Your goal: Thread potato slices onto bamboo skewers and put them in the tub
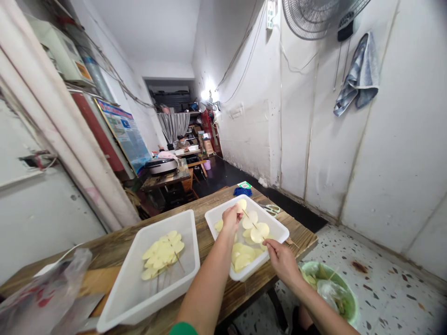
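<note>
Over the right white tray, my right hand is closed on the lower end of a thin wooden skewer. Several pale yellow round slices, perhaps potato, are threaded along it. My left hand pinches the slice at the skewer's far end. Beneath, loose slices lie in the tray. To the left, a second white tray holds a pile of skewered slices, their bare stick ends pointing toward me.
Scissors and a blue cloth-like item lie behind the right tray. A plastic bag is at the table's left. On the floor at right stands a green bin. A person sits at a far table.
</note>
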Demonstrator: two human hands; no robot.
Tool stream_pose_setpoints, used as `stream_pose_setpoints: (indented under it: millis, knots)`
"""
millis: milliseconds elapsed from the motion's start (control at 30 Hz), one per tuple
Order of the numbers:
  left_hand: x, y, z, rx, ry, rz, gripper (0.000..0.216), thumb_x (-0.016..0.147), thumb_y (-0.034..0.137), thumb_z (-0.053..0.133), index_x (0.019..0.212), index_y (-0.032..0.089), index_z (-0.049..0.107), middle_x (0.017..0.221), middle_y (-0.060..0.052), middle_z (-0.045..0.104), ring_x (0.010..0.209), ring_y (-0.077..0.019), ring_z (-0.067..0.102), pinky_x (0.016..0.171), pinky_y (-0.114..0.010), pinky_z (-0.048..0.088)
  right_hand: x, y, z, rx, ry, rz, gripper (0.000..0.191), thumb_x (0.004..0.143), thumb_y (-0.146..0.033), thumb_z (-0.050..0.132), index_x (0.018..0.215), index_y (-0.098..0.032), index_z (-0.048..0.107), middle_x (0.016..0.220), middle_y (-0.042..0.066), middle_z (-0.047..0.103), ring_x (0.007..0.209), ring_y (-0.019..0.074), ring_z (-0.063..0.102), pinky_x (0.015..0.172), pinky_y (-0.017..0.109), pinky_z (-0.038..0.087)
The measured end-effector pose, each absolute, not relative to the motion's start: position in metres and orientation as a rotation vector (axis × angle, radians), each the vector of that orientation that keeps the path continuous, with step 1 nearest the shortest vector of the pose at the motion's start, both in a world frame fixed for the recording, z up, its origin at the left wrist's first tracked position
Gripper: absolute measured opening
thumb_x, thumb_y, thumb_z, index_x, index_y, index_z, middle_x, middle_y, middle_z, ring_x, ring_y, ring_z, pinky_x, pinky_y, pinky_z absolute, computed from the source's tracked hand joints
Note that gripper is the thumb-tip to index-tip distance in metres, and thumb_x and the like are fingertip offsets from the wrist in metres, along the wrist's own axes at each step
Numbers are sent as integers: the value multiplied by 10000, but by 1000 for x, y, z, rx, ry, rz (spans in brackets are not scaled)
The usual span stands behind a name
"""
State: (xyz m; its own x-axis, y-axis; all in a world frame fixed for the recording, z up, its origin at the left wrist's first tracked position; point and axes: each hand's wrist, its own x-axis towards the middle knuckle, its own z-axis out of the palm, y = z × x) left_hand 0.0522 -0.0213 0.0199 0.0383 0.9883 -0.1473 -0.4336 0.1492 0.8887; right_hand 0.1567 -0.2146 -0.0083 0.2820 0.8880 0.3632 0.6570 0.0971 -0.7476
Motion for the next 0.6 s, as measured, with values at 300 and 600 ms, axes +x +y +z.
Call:
stream_pose_setpoints:
  millis: [300, 600]
  knots:
    - [47, -12, 21, 535, 933, 968, 120, 780, 173, 613, 724, 142, 511, 533, 32, 441, 366, -27, 365, 357, -141, 278, 165, -216, -14, -1619, -1465, 275, 392, 899, -332, 348, 981, -178, 699, 844, 74, 728, 743, 206, 669, 673, 271, 478]
    - [48, -11, 20, 450, 856, 959, 82, 813, 90, 510, 757, 144, 485, 539, 29, 424, 372, -29, 350, 337, -128, 220, 173, -212, -15, -1655, -1444, 274, 412, 879, -360, 349, 976, -158, 694, 922, 99, 731, 826, 230, 675, 744, 301, 492]
